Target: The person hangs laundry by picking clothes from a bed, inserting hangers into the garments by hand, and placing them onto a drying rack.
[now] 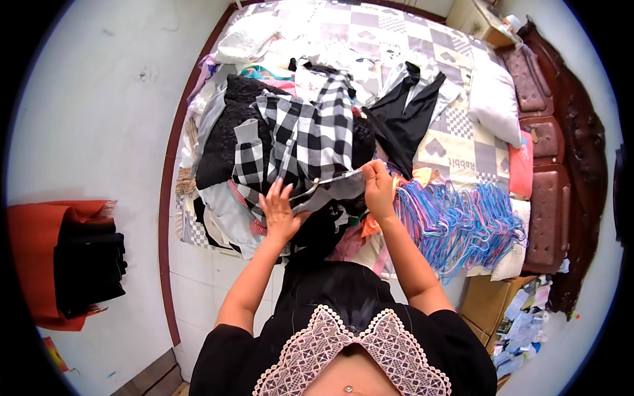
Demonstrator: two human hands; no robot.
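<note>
A black-and-white checked shirt [297,138] lies spread over a heap of clothes on the bed. My left hand [281,211] rests on its lower edge, fingers spread apart. My right hand [378,188] is closed on a grey edge of the shirt and holds it stretched toward the right. Under the shirt lies a fluffy black garment [221,142]. Right of my right hand is a pile of blue, pink and purple hangers [456,224].
Black trousers [409,119] lie on the patterned bed sheet [442,145]. A white pillow [494,99] and a red cushion [520,165] are by the brown headboard [547,198]. Black folded cloth [89,267] sits on an orange cloth [33,264] at the left. A cardboard box [489,303] stands lower right.
</note>
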